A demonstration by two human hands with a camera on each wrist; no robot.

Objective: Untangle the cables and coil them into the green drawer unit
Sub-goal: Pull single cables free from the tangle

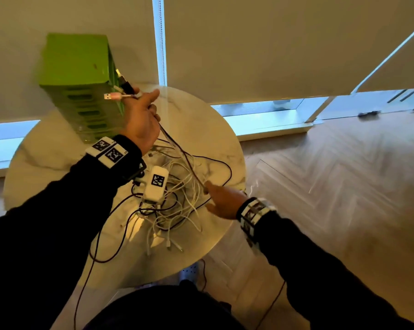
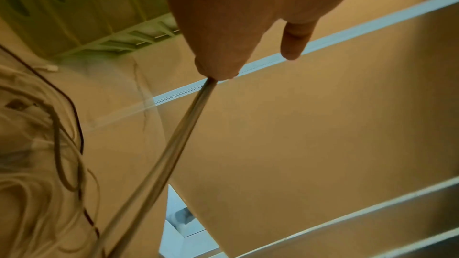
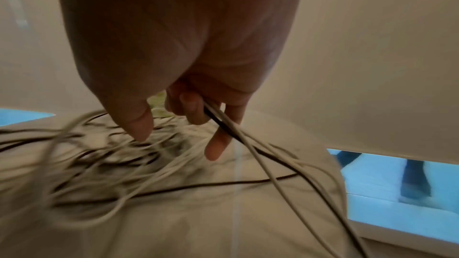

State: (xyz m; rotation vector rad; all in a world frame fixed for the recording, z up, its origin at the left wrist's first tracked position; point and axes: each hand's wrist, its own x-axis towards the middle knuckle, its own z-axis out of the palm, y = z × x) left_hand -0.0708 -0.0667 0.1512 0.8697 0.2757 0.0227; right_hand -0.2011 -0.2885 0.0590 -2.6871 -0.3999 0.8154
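A green drawer unit (image 1: 79, 75) stands at the back left of the round marble table (image 1: 201, 129). A tangle of white and dark cables (image 1: 177, 198) lies in the table's middle. My left hand (image 1: 144, 101) is raised in front of the unit and grips several cable ends, with USB plugs (image 1: 116, 95) sticking out to the left. In the left wrist view the left hand (image 2: 218, 74) pinches a taut strand (image 2: 174, 140). That strand runs down to my right hand (image 1: 210, 194) at the tangle's right edge. The right wrist view shows the right hand (image 3: 198, 117) with fingers curled round a dark and a white cable (image 3: 223, 125).
A dark red cable (image 1: 101, 234) loops over the table's front edge and hangs toward the floor. Drawn blinds (image 1: 272, 44) and a low window sill (image 1: 272, 125) lie behind the table. Wooden floor (image 1: 344, 186) stretches to the right.
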